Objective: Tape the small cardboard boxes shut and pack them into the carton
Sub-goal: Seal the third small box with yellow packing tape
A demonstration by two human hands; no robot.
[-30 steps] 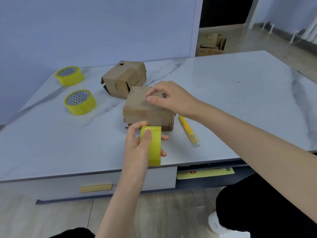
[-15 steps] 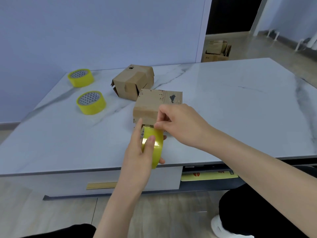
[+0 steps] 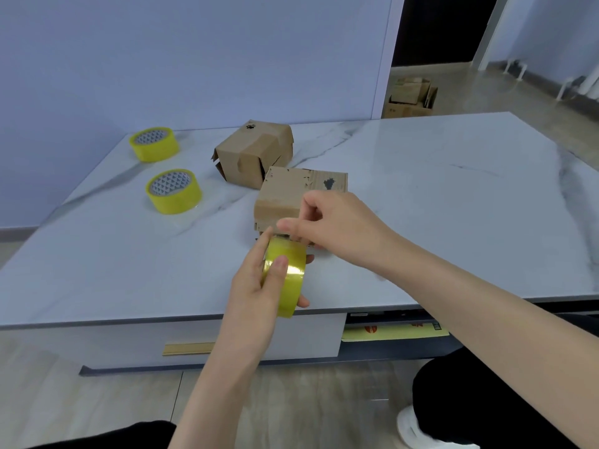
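A small cardboard box lies near the front of the white marble table, its top flaps down. Behind it sits a second small box with loose flaps. My left hand grips a yellow tape roll on edge, just in front of the near box. My right hand hovers over the box's front edge, its thumb and fingers pinching at the top of the roll where the tape end lies. The tape end itself is too small to make out.
Two more yellow tape rolls lie flat at the table's left. Cardboard cartons stand on the floor beyond the far edge. A yellow sheet lies on the shelf under the tabletop.
My right hand left the top of the near box and came down to the tape roll. The yellow pen beside the box is now hidden behind my right hand.
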